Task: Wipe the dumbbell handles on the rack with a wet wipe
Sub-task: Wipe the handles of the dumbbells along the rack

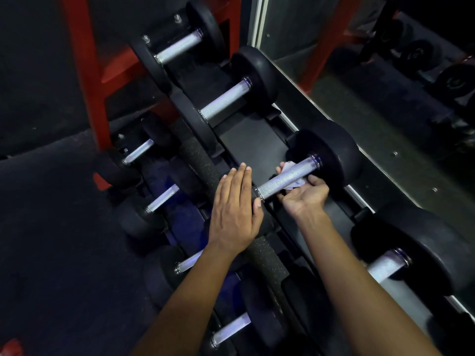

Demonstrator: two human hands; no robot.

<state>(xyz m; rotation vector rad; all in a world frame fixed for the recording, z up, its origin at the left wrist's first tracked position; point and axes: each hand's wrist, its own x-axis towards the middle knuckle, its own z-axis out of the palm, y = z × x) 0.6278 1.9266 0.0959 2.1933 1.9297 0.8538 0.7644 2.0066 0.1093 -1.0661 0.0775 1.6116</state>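
The right hand (pixel 303 195) holds the wipe (pixel 291 185) curled under a handle (pixel 286 178) on the upper rack (pixel 259 150). The left hand (pixel 235 204) lies flat, fingers straight, on the near weight. I judge most handles are still left; which are clean, I cannot tell.

A black two-tier metal dumbbell rack (pixel 246 147) with red uprights stands on dark rubber floor (pixel 51 227). Black round-headed dumbbells with knurled silver handles (pixel 226 102) rest across both tiers.
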